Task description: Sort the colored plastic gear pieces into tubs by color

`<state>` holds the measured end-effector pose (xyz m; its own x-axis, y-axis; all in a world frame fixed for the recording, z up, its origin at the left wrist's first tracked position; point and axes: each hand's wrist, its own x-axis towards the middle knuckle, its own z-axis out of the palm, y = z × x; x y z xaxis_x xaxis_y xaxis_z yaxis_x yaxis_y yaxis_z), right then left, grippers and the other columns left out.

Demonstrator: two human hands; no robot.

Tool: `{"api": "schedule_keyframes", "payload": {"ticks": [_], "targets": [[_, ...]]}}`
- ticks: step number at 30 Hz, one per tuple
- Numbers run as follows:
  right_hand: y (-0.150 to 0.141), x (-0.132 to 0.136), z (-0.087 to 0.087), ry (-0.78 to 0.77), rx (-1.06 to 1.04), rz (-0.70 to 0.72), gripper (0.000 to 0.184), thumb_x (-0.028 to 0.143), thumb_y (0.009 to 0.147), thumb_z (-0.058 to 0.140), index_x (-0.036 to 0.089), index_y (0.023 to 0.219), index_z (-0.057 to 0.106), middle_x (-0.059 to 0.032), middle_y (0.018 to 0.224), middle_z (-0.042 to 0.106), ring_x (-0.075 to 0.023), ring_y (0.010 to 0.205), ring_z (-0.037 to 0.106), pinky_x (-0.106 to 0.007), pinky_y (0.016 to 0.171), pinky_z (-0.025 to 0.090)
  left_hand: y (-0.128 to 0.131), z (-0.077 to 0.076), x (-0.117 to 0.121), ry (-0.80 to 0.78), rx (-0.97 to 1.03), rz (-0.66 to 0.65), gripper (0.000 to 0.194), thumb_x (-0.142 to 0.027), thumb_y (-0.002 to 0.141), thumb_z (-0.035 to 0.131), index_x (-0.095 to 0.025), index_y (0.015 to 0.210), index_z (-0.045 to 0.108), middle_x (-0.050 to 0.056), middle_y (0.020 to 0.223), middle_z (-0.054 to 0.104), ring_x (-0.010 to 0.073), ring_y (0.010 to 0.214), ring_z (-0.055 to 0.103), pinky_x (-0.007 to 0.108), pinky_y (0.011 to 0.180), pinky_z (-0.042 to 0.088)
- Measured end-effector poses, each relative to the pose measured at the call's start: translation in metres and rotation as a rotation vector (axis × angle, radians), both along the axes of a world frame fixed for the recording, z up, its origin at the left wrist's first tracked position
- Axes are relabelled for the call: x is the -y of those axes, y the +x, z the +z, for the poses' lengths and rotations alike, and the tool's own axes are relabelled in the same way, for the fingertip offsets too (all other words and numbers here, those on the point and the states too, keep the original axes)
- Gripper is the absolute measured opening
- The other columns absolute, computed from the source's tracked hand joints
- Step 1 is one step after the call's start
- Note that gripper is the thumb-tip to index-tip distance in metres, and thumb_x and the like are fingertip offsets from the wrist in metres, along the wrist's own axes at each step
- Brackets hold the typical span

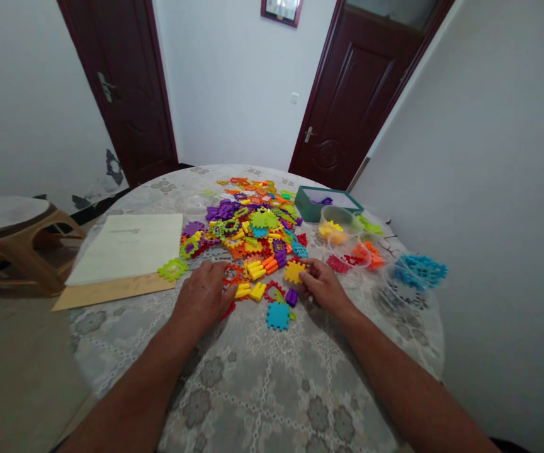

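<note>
Between the thumb and fingers of my right hand (326,286) is a yellow square plastic building tile (294,272) with notched edges. My left hand (206,292) rests at the near left side of the toy pile, thumb and index finger apart, beside an orange-red openwork tile (232,274). Some of its fingers are hidden. A blue square tile (278,315) lies on the table between my hands, with a purple piece (291,296) just above it. Yellow pieces (257,291) lie near my left thumb. The mixed pile (253,229) of coloured pieces stretches away behind.
On the right stand clear round tubs, one (397,277) near blue pieces (420,270), and a green box (306,204). A white sheet (125,245) over brown card (116,291) lies left, near a green tile (172,269). A stool (50,245) stands beyond the patterned tablecloth (253,384).
</note>
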<state>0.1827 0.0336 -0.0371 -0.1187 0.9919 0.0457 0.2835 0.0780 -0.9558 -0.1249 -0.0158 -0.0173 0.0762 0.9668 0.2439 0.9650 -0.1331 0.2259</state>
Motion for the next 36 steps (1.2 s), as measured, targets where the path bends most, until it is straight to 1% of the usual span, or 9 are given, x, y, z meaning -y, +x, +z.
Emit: {"api": "schedule_keyframes", "payload": {"ticks": [6,10,14,17,20,23,27,31,36], "targets": [[0.027,-0.017,0.053,0.148,0.232,0.016,0.04,0.035,0.09,0.062,0.02,0.128,0.064,0.0036,0.075,0.064,-0.0137,0.057,0.063,-0.024,0.051,0.05,-0.003,-0.007,-0.003,0.033,0.026,-0.013,0.046,-0.036,0.096,0.059,-0.014,0.136,0.061,0.015,0.12,0.064,0.0301,0.116,0.063,0.042,0.102,0.051],[0.057,-0.058,0.087,0.374,0.525,-0.238,0.04,0.031,0.091,0.058,0.019,0.128,0.067,-0.0032,0.085,0.072,-0.0175,0.067,0.068,-0.03,0.066,0.055,-0.003,-0.005,-0.002,0.049,0.064,-0.012,0.045,-0.033,0.096,0.057,-0.014,0.136,0.06,0.016,0.123,0.064,0.0299,0.12,0.062,0.041,0.104,0.051],[0.079,-0.103,0.097,0.528,0.775,-0.492,0.043,0.025,0.089,0.055,0.016,0.129,0.068,-0.0135,0.102,0.077,-0.0267,0.087,0.071,-0.043,0.089,0.056,-0.003,-0.001,-0.002,0.022,0.095,-0.02,0.045,-0.028,0.095,0.058,-0.013,0.137,0.058,0.015,0.126,0.064,0.0291,0.123,0.061,0.041,0.107,0.05],[0.081,-0.113,0.093,0.619,0.842,-0.495,0.045,0.022,0.088,0.052,0.013,0.129,0.068,-0.019,0.116,0.075,-0.0314,0.105,0.069,-0.049,0.099,0.053,-0.004,0.002,-0.001,0.012,0.114,-0.015,0.043,-0.022,0.095,0.057,-0.014,0.137,0.058,0.014,0.127,0.063,0.0277,0.123,0.06,0.04,0.109,0.049],[0.06,-0.097,0.082,0.705,0.812,-0.37,0.037,0.02,0.089,0.052,0.013,0.119,0.072,-0.0197,0.12,0.074,-0.0313,0.111,0.068,-0.049,0.103,0.052,-0.004,0.005,0.001,-0.01,0.129,0.007,0.041,-0.02,0.095,0.058,-0.014,0.136,0.058,0.014,0.129,0.061,0.0266,0.122,0.061,0.038,0.106,0.05],[0.021,-0.064,0.06,0.659,0.706,-0.036,0.03,0.02,0.093,0.053,0.019,0.115,0.073,-0.0125,0.112,0.076,-0.026,0.103,0.072,-0.043,0.098,0.056,-0.005,0.008,0.002,-0.025,0.127,0.019,0.041,-0.02,0.095,0.061,-0.017,0.136,0.058,0.013,0.129,0.06,0.026,0.12,0.062,0.037,0.103,0.051],[-0.03,-0.032,0.024,0.658,0.611,0.316,0.038,0.015,0.096,0.054,0.023,0.13,0.069,-0.0109,0.133,0.072,-0.0252,0.126,0.066,-0.044,0.11,0.051,-0.006,0.007,0.0,-0.049,0.095,0.009,0.039,-0.02,0.094,0.062,-0.019,0.133,0.06,0.013,0.127,0.062,0.0255,0.118,0.063,0.036,0.102,0.05],[-0.052,-0.024,0.004,0.601,0.671,0.372,0.047,0.013,0.099,0.052,0.023,0.145,0.06,-0.0127,0.146,0.064,-0.0264,0.136,0.059,-0.047,0.116,0.047,-0.008,0.002,-0.003,-0.051,0.063,-0.01,0.039,-0.02,0.094,0.061,-0.018,0.133,0.06,0.014,0.127,0.065,0.0264,0.121,0.062,0.037,0.104,0.049],[-0.054,-0.018,0.009,0.528,0.768,0.331,0.048,0.013,0.098,0.056,0.021,0.145,0.059,-0.0148,0.135,0.062,-0.0267,0.125,0.06,-0.044,0.107,0.051,-0.008,0.001,-0.004,-0.056,0.055,-0.019,0.04,-0.018,0.093,0.06,-0.018,0.133,0.061,0.015,0.127,0.067,0.0277,0.12,0.063,0.04,0.104,0.049]]}}
